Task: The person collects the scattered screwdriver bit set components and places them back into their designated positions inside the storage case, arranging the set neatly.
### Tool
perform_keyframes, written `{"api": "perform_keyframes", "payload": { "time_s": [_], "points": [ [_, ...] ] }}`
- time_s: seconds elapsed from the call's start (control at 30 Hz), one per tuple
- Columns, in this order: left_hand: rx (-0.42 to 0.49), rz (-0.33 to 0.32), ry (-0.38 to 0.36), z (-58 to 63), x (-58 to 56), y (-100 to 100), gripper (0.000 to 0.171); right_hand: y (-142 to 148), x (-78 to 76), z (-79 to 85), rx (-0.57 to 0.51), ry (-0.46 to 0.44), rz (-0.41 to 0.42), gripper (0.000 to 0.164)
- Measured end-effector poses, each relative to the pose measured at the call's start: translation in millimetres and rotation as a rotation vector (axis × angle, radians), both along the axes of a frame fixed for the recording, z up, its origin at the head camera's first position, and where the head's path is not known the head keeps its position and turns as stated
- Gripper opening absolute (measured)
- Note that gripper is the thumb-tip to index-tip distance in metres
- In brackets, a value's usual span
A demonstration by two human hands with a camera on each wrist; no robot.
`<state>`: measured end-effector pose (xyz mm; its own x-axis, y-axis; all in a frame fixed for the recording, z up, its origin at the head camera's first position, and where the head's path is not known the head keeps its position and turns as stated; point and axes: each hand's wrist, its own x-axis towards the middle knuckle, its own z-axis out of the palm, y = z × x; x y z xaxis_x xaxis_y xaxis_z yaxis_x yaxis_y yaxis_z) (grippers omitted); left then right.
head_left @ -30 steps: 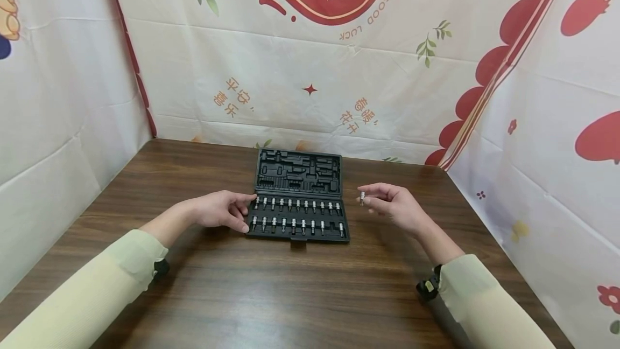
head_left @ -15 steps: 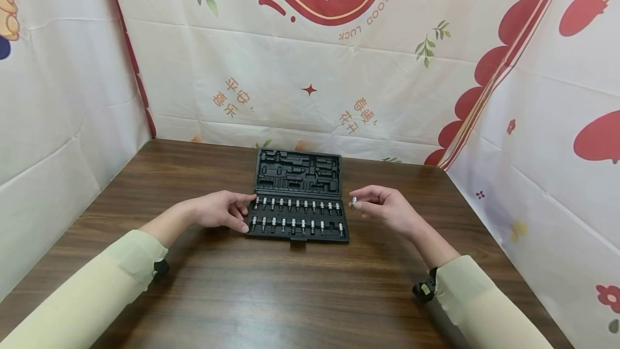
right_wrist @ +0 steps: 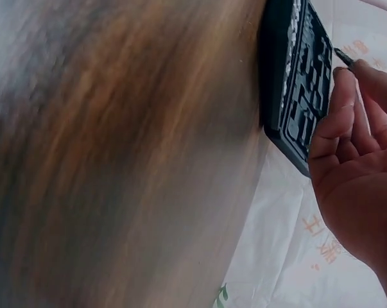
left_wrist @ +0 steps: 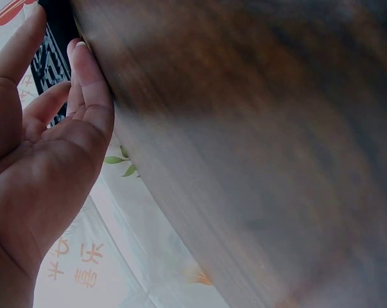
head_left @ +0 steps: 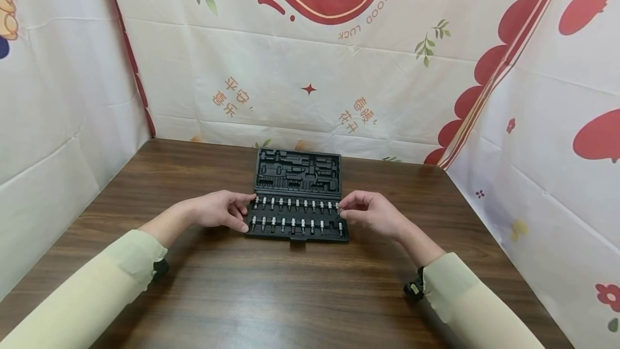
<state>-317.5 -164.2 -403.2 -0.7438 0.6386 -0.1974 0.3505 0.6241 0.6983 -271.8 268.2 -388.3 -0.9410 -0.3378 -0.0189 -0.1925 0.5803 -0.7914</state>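
A black plastic bit-set case [head_left: 297, 238] lies unfolded on the table, with two rows of silver socket bits [head_left: 293, 224] standing in its near half. A dark slot [head_left: 331, 226] shows between the two rightmost bits of the front row. My left hand [head_left: 222, 210] rests at the case's left side, index finger at the back and thumb at the front corner. Over the right end of the back row, my right hand [head_left: 373, 213] pinches a small socket bit [right_wrist: 343, 58] between thumb and fingertips. The right wrist view shows its dark tip; the fingers hide most of it.
The case's lid [head_left: 299, 172], moulded with recesses, lies folded back toward the rear. Brown wood-grain table [head_left: 290, 295] surrounds the case. A printed white cloth [head_left: 290, 69] hangs behind the table and along both sides.
My right hand has moved left with the socket bit, from beside the case to over its right edge. The left hand and the case have stayed put.
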Motion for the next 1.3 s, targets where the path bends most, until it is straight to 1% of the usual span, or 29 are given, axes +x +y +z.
{"api": "perform_keyframes", "payload": {
  "time_s": [0.17, 0.27, 0.37, 0.47, 0.73, 0.9, 1.1, 1.3],
  "points": [
    [0.001, 0.003, -0.007, -0.4, -0.2, 1.0, 0.094, -7.3, -1.0, -4.4, 0.047, -0.009, 0.038, 0.024],
    [-0.002, 0.004, -0.007, -0.2, -0.3, 1.1, 0.095, -10.4, -3.1, -6.4, 0.089, 0.002, 0.068, 0.021],
    [-0.004, 0.002, -0.003, 1.0, 0.2, 1.0, 0.095, -12.3, -4.9, -7.7, 0.146, 0.020, 0.079, 0.015],
    [-0.007, 0.002, 0.000, 1.4, 0.6, 1.3, 0.094, -13.6, -6.4, -9.5, 0.187, 0.018, 0.078, 0.013],
    [-0.005, 0.000, 0.006, 0.8, 1.2, 0.9, 0.095, -17.3, -8.6, -11.5, 0.270, 0.025, 0.073, 0.013],
    [-0.008, -0.001, 0.008, 0.4, 0.9, 0.8, 0.094, -20.1, -7.8, -13.6, 0.280, 0.028, 0.076, 0.013],
    [-0.008, -0.005, 0.009, 2.1, 2.2, 0.6, 0.095, -23.6, -6.9, -14.9, 0.258, 0.034, 0.048, 0.011],
    [-0.004, -0.006, 0.004, 2.4, 2.3, 0.3, 0.096, -24.0, -6.6, -13.8, 0.278, 0.036, 0.041, 0.010]
  ]
}}
